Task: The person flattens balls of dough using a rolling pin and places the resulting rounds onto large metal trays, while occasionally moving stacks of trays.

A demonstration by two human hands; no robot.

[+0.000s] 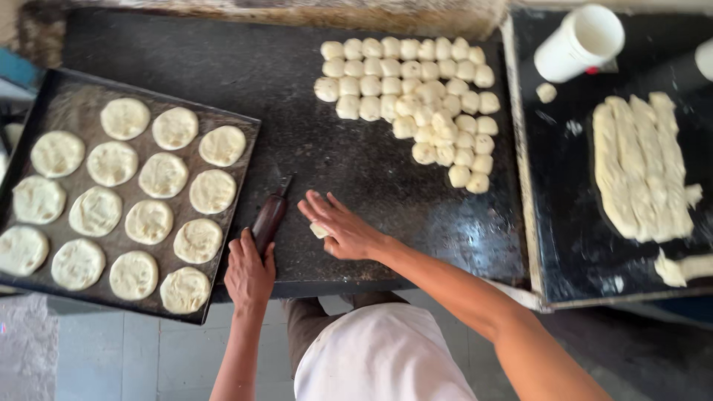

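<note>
My right hand [340, 225] lies flat with fingers spread on a small dough piece [318, 230], pressing it against the dark worktop [297, 119]. My left hand [249, 272] rests at the worktop's front edge, touching the handle end of a dark wooden-handled tool [269, 215] that lies on the surface beside the tray. A cluster of several small dough balls [416, 96] sits at the far middle of the worktop. To the left, a black baking tray [74, 96] carries several flattened dough rounds [148, 221] in rows.
A second dark slab [564, 223] on the right bears long strips of dough [639, 163] and small scraps. A white plastic cup [579, 41] lies tipped at its far edge. Grey tiled floor shows below the tray; my white apron fills the bottom centre.
</note>
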